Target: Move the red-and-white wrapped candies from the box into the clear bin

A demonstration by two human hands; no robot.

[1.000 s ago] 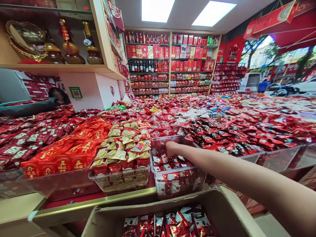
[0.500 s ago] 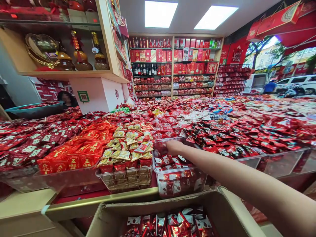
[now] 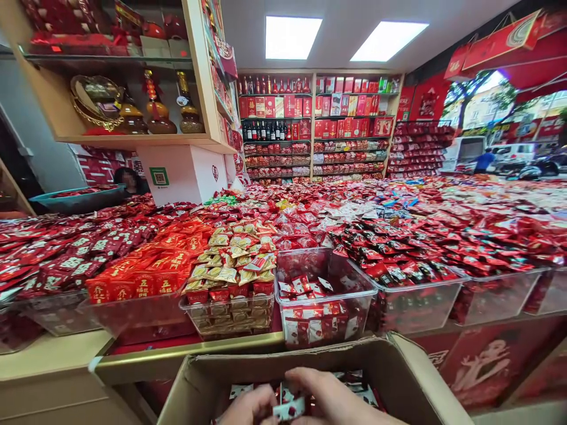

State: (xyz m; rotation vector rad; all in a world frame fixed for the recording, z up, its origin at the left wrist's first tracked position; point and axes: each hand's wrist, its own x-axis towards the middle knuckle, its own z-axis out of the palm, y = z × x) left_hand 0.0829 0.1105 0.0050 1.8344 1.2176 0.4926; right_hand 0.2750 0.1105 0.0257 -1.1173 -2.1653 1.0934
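Head | left hand (image 3: 251, 406) and right hand (image 3: 328, 394) pinching red-white packet (image 3: 289, 409) | at cardboard box (image 3: 234, 370)

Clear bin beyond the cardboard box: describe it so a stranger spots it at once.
Start at the open cardboard box at the bottom of the view. Just past its far edge stands a clear plastic bin holding red-and-white packets, right of the heap of gold packets. Unlike the heaped bins either side, its packets sit below the rim.
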